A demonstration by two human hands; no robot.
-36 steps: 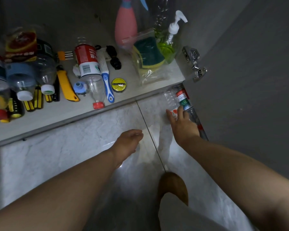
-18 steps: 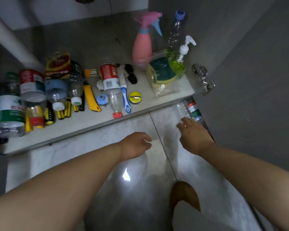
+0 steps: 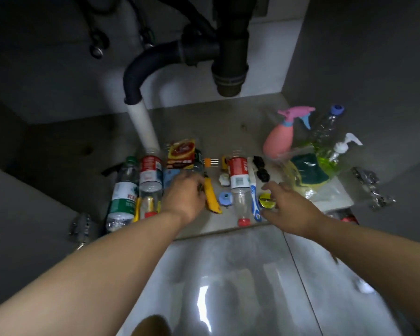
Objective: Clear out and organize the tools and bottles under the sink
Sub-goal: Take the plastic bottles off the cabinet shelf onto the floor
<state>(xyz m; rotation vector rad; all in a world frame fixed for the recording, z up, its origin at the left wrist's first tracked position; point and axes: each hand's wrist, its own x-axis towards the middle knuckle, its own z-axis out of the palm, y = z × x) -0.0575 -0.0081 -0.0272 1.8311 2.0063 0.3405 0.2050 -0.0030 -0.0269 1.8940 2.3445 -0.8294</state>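
Bottles and tools lie in a row on the cabinet floor [image 3: 228, 132] under the sink. My left hand [image 3: 184, 196] reaches over the items beside a yellow utility knife [image 3: 212, 198]; its fingers curl downward, and whether they grip anything is hidden. My right hand [image 3: 287, 206] hovers with thumb and fingers spread around a round yellow-and-black tin [image 3: 267, 200], beside a blue-and-white brush [image 3: 254, 197]. A red-label bottle [image 3: 238, 177] lies between my hands. Left of them lie a green-label bottle [image 3: 121, 197] and another red-label bottle [image 3: 150, 170].
A pink spray bottle [image 3: 279, 139], a pump bottle [image 3: 335, 154], a clear blue-capped bottle [image 3: 325, 127] and a bag of sponges [image 3: 306, 172] crowd the right corner. The black drain pipe [image 3: 230, 57] and a white pipe [image 3: 143, 124] hang above. Door hinges [image 3: 369, 185] stick out at the right.
My right hand left the bottle lying on the floor by the door and moved up to the tin. My left hand rose from the floor tile onto the row of tools. My view tilted upward.
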